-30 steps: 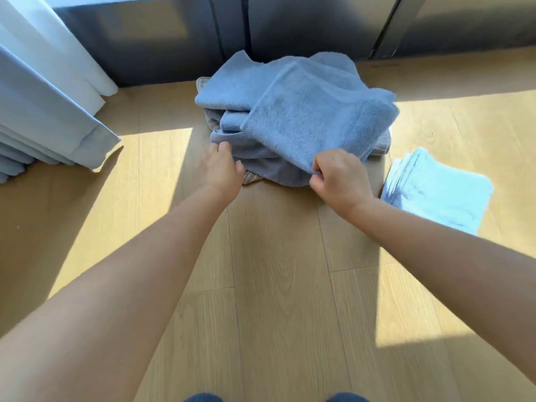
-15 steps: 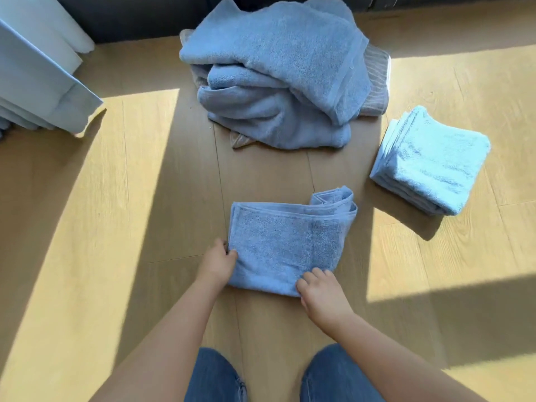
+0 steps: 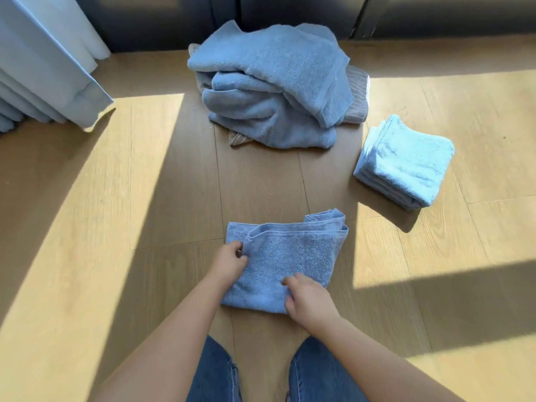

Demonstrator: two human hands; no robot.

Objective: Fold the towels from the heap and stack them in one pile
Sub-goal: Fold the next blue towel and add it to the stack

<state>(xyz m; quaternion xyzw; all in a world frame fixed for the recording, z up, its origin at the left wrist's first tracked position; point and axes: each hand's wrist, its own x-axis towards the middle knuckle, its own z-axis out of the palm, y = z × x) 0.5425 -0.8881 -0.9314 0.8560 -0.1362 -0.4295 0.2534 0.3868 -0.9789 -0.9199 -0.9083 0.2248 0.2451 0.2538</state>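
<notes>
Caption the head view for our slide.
Left hand and right hand grip half-folded blue terry towel; rumpled blue heap behind, folded light-blue pile right.

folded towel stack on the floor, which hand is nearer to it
Right. The right hand grips the blue towel at its near edge, below-left of the stack; the left hand pinches its left edge, farther away.

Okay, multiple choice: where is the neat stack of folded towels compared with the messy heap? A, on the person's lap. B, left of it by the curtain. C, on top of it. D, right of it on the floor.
D: the folded stack lies on the floor right of the heap, apart from it, while the left hand and right hand hold another towel nearer the person.
</notes>
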